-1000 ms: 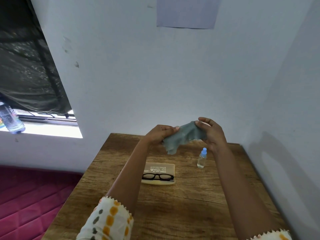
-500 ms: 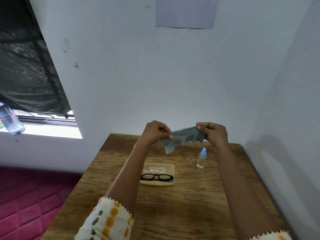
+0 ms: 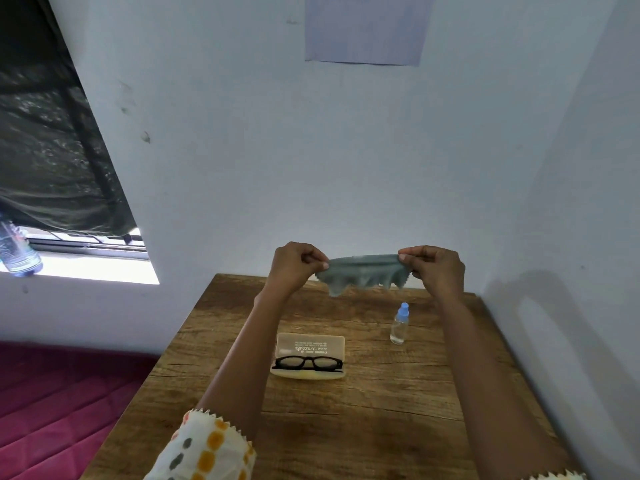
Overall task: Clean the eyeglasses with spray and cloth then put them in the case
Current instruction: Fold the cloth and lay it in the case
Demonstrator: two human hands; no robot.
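Note:
A grey-green cloth [image 3: 363, 276] is stretched in the air between my left hand [image 3: 294, 266] and my right hand [image 3: 436, 270], each pinching one top corner. Below them, black-framed eyeglasses [image 3: 307, 362] lie folded in an open beige case [image 3: 311, 346] on the wooden table [image 3: 381, 410]. A small clear spray bottle [image 3: 399, 324] with a blue cap stands upright to the right of the case, under my right hand.
The table sits in a corner, with white walls behind and to the right. A red quilted mattress [image 3: 52, 410] lies on the left. A plastic bottle [image 3: 17, 252] stands on the window sill at far left.
My hands have moved apart, and the cloth has gone from a crumpled bunch to a spread, stretched sheet. The glasses, case and bottle have not moved.

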